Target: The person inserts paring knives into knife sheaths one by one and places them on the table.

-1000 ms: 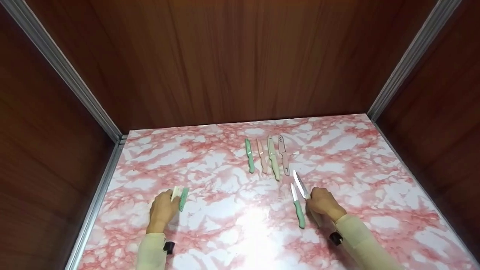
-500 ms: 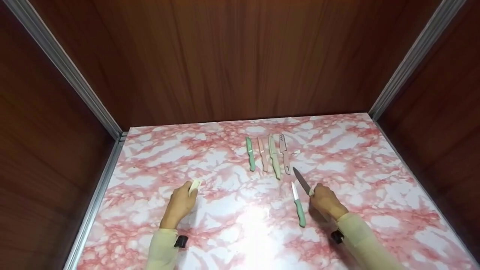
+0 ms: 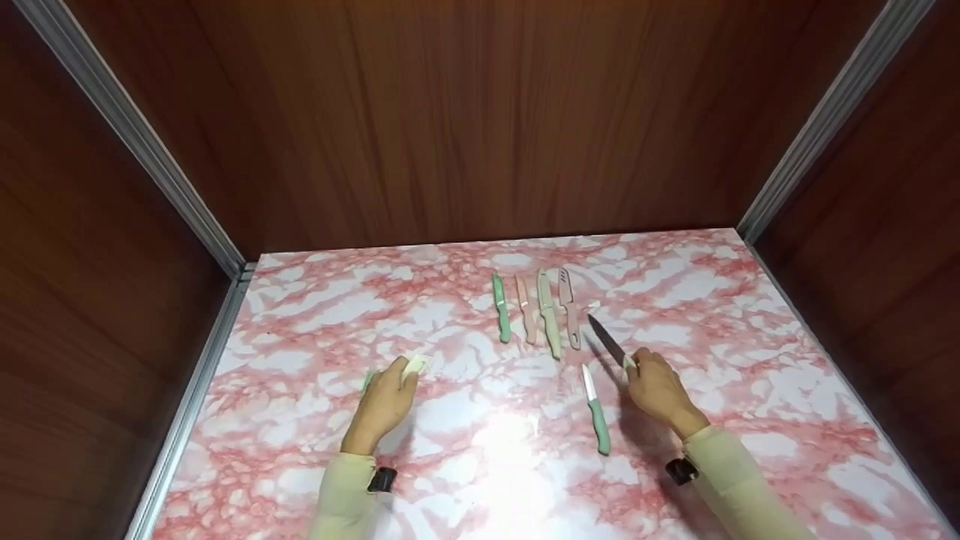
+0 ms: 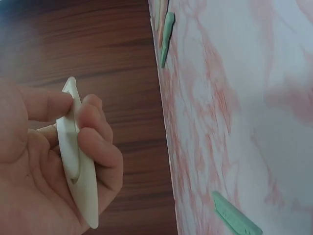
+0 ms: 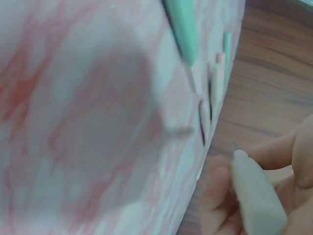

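Note:
A cream knife sheath [image 4: 80,152] is pinched between the thumb and fingers of my left hand [image 3: 384,401], raised above the table. Beneath that hand lies a green sheath [image 4: 237,215], mostly hidden in the head view. My right hand [image 3: 660,386] grips the cream handle [image 5: 259,196] of a knife, whose bare dark-looking blade [image 3: 606,339] points forward and to the left, off the table. Just left of it lies an unsheathed knife with a green handle [image 3: 598,427], its tip pointing away from me.
Farther back, several knives lie side by side in sheaths: green [image 3: 501,307], peach [image 3: 526,309], cream [image 3: 549,313] and pink [image 3: 569,308]. The pink-and-white marbled table [image 3: 315,307] is bounded by brown wood panels [image 3: 480,127] at back and sides.
My left hand has lifted the cream sheath from beside the green one and moved right. My right hand has raised the knife and shifted slightly forward and right.

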`<state>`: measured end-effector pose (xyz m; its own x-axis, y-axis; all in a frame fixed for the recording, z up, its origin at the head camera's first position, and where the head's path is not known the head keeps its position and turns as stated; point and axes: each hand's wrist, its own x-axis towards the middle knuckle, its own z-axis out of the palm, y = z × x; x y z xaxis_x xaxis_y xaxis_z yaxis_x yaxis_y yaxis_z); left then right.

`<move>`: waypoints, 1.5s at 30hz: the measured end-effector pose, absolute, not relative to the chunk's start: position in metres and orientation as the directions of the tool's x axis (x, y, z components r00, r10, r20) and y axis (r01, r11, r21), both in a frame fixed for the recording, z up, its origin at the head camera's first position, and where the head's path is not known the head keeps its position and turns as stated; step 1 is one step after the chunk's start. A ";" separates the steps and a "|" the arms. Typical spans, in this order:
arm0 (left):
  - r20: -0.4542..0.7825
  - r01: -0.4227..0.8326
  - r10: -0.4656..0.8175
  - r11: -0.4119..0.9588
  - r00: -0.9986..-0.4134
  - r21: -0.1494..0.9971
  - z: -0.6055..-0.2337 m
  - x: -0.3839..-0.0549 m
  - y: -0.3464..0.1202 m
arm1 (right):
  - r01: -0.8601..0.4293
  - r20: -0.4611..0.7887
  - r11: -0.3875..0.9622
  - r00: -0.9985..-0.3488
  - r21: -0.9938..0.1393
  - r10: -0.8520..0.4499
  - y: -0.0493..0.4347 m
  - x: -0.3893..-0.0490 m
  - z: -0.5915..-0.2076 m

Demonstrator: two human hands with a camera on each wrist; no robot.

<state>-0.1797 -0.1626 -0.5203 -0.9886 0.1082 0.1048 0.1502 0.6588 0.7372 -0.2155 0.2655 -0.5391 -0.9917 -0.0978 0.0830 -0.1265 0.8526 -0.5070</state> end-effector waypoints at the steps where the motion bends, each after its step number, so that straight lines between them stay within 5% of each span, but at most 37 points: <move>1: 0.100 0.148 0.110 0.659 -0.989 0.737 -0.520 -0.180 -0.161 | -0.142 0.093 0.850 -0.990 -0.508 -0.109 0.265 -0.216 -0.539; 12: 0.076 0.177 0.183 0.636 -0.980 0.751 -0.517 -0.178 -0.143 | -0.318 0.094 0.760 -0.941 -0.567 -0.324 0.256 -0.216 -0.536; 23: 0.080 0.247 0.277 0.641 -0.957 0.727 -0.515 -0.181 -0.124 | -0.327 0.100 0.763 -0.939 -0.557 -0.330 0.235 -0.218 -0.521; 45: 0.015 0.318 0.439 0.627 -0.898 0.711 -0.513 -0.180 -0.103 | -0.556 0.180 0.662 -0.816 -0.502 -0.550 0.211 -0.211 -0.498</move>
